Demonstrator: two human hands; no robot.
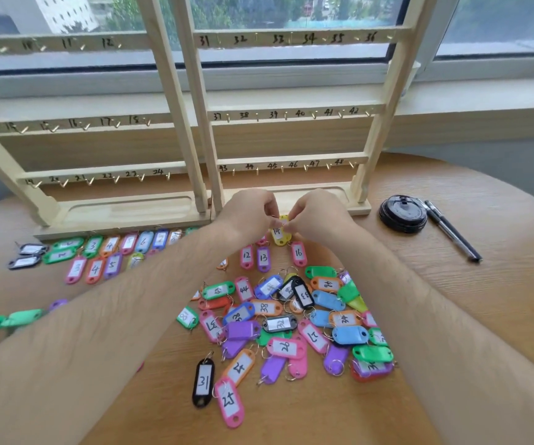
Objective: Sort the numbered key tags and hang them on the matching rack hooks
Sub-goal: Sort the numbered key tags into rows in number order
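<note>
A yellow key tag numbered 14 is pinched at its ring end between the left hand and right hand, just before the wooden rack.

Tag heap before rack

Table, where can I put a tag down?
Bare wood lies right of the pen, and between the black tag 31 and the left forearm. The left rack's base tray is bare. The pile between the arms is crowded.
</note>
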